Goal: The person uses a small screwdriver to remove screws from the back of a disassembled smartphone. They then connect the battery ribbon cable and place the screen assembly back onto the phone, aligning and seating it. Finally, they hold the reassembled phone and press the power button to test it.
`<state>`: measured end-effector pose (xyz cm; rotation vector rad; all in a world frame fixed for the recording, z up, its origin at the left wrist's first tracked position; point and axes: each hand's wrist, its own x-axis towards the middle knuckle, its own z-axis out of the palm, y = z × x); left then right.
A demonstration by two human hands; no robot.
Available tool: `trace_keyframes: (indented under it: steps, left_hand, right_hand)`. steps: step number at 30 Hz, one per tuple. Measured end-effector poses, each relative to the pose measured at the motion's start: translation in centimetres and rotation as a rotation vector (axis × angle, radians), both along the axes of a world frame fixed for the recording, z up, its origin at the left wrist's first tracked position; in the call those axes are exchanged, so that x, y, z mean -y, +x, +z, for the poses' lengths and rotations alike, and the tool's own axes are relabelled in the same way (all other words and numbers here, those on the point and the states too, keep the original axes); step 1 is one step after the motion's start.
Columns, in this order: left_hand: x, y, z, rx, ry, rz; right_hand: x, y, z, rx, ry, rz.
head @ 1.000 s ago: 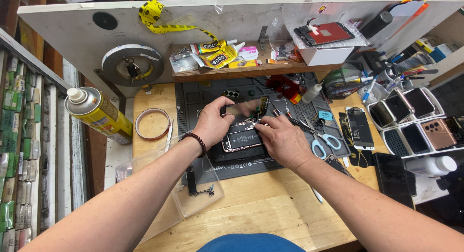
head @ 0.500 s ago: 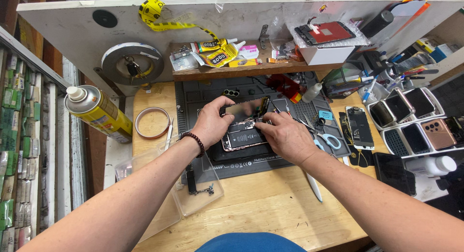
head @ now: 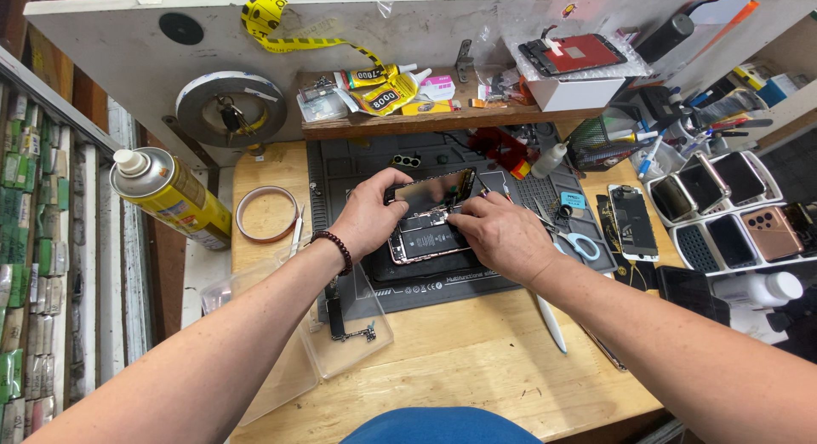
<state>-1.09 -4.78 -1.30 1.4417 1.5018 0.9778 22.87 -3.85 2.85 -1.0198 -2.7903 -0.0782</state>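
An opened phone body (head: pixel 425 244) lies on a dark grey work mat (head: pixel 442 278) in the middle of the wooden bench. Its glass screen panel (head: pixel 430 191) is tilted up from the body along the far edge. My left hand (head: pixel 368 218), with a dark bead bracelet at the wrist, holds the left end of that lifted screen. My right hand (head: pixel 500 234) rests on the right side of the phone body, fingers pinched near the top of its open inside; what the fingertips hold is hidden.
A yellow spray can (head: pixel 170 195) stands at the left, next to a ring of tape (head: pixel 265 214). A clear plastic tray (head: pixel 340 333) holds a circuit board. Blue-handled scissors (head: pixel 579 244), a loose phone (head: pixel 634 223) and trays of phones (head: pixel 732 206) lie right. A shelf (head: pixel 442 120) carries glue tubes.
The screen panel is held a little higher off the phone body than a second ago. My right hand has shifted slightly along the phone's top right. Both arms stay in place.
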Motion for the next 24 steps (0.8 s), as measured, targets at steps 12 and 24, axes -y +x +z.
trace_keyframes:
  steps: [12, 24]
  left_hand:
    - [0.3, 0.1, 0.0, 0.019, 0.006, -0.005]
    - [0.7, 0.2, 0.0, -0.003, 0.036, 0.012]
  right_hand:
    - [-0.7, -0.9, 0.6, 0.055, 0.001, 0.071]
    - [-0.9, -1.2, 0.9, 0.113, -0.024, 0.077]
